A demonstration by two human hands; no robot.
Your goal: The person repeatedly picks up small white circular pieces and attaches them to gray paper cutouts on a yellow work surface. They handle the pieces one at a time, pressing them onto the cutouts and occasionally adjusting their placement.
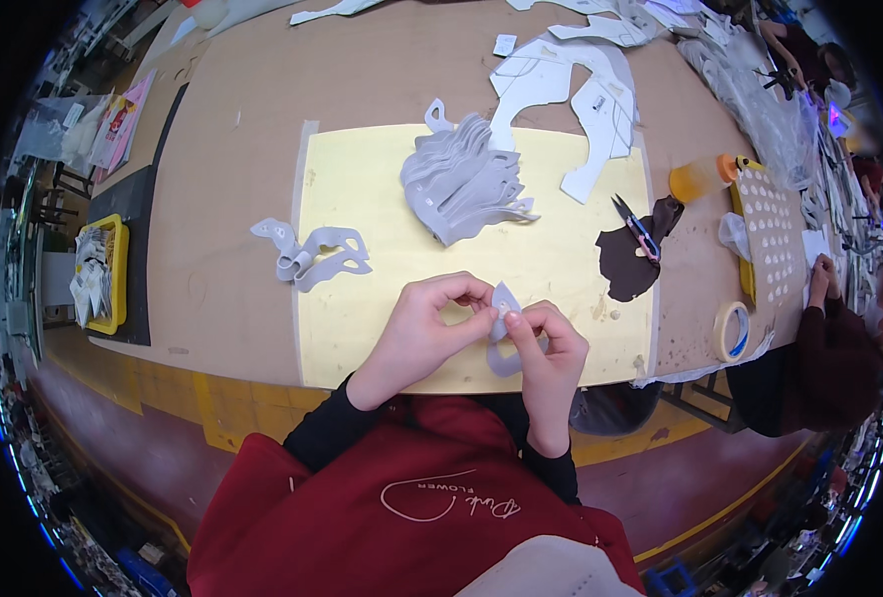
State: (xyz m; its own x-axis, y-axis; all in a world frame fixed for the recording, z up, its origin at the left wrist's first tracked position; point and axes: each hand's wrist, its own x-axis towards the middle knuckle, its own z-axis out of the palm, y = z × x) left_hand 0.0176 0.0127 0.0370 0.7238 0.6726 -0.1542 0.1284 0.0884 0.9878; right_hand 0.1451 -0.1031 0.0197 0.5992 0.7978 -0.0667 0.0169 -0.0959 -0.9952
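Observation:
Near the table's front edge, my left hand (433, 323) and my right hand (553, 358) pinch a small grey cut piece (504, 361) between thumbs and fingers. A small pale spot sits on the piece by the thumb tips; I cannot make out what it is. Beyond my hands rises a stack of similar grey cut pieces (451, 184) with wavy edges. Off to the left lie a few loose grey pieces (334, 261), curled and overlapping. On the right, thread snips (642, 234) rest on a dark brown scrap (620, 267).
Pale yellow board (362, 179) covers mid-table. White cut panels (605, 104) lie at the back. At right are a bottle of orange liquid (693, 182), a yellow tray of white dots (772, 239), a tape roll (724, 331) and another person's sleeve (829, 348). A yellow basket (120, 274) stands left.

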